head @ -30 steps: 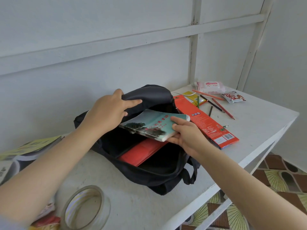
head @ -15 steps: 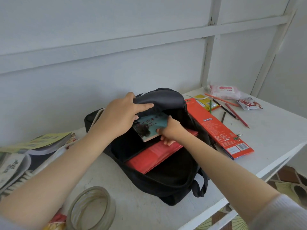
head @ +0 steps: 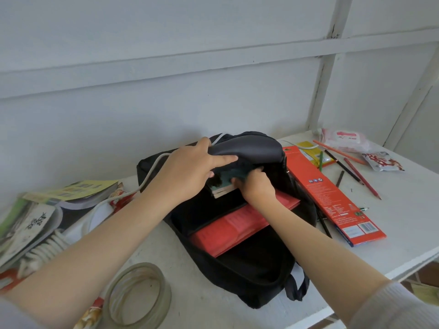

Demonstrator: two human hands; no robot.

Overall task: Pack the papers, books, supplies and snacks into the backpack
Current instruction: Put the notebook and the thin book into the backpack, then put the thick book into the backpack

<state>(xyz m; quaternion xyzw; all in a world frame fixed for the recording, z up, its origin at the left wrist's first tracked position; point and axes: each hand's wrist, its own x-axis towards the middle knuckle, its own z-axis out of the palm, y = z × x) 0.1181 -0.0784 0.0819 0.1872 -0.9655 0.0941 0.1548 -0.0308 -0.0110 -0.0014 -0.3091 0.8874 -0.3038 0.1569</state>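
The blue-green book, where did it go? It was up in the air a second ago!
The right hand pushed the book down and forward into the backpack; it now sits mostly tucked under the flap, still gripped. The left hand kept holding the flap up. The red folder inside, and the orange box and pencils on the table, stayed put.

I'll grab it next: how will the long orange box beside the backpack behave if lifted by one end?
The orange box looks long, flat and thin, so it is probably light and liable to sag if held at one end. Its smooth printed face may be slippery. Its sides are flat, so it is unlikely to roll.
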